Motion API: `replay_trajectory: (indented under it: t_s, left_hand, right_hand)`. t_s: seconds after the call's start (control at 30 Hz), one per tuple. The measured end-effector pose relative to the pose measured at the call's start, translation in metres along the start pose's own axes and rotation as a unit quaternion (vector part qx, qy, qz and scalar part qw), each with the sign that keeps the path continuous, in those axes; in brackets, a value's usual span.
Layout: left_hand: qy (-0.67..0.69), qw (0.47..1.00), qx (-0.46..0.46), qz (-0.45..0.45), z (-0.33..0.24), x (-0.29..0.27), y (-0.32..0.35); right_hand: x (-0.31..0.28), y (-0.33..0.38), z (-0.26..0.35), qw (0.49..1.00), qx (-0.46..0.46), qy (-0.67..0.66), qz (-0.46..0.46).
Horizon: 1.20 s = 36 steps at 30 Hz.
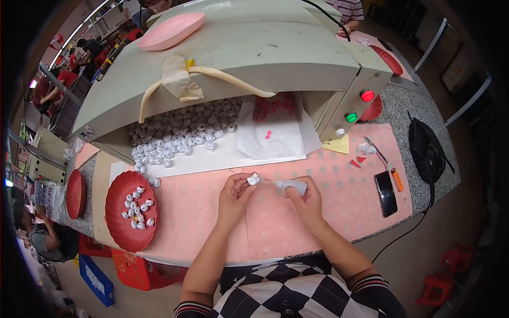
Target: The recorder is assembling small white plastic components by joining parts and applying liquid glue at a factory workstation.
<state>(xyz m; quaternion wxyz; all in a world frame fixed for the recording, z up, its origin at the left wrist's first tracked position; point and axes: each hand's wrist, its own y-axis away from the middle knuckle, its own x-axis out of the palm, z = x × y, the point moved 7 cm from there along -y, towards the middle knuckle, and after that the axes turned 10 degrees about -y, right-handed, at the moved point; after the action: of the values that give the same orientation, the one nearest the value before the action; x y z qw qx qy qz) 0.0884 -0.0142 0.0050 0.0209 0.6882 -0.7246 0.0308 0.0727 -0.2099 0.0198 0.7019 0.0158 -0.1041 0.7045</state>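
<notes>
My left hand (233,197) pinches a small white ring-shaped piece (253,179) between thumb and fingers above the pink mat (275,217). My right hand (303,197) grips a small clear squeeze bottle (290,185) lying sideways, its thin nozzle pointing left and almost touching the white piece. A heap of the same white pieces (180,132) lies on a white sheet under the hood of a grey machine (254,53). To my left a red scalloped plate (117,222) holds several more white pieces.
A pink tray (170,31) rests on the machine's top; red and green buttons (367,96) sit on its right side. A black phone (385,193), an orange lighter (396,179) and a black bag (427,151) lie at the right. Other people sit far left and beyond the machine.
</notes>
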Motion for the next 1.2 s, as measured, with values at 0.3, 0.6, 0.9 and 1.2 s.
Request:
replay_trajectory:
  t_s: [0.3, 0.6, 0.9, 1.2]
  left_hand:
    - [0.055, 0.996, -0.071, -0.013, 0.001, -0.009, 0.001]
    - [0.075, 0.994, -0.075, -0.014, 0.001, -0.01, 0.0]
    - [0.132, 0.989, -0.066, 0.024, 0.001, -0.008, 0.003]
    - [0.034, 0.997, -0.026, 0.065, -0.002, 0.003, 0.006]
  right_hand:
    - [0.025, -0.104, 0.038, 0.969, -0.048, 0.228, 0.081]
    - [0.044, -0.155, 0.014, 0.86, -0.056, 0.482, 0.159]
    - [0.05, -0.036, 0.011, 0.938, 0.288, -0.142, 0.128]
    - [0.043, -0.019, -0.02, 0.915, 0.331, -0.201, 0.115]
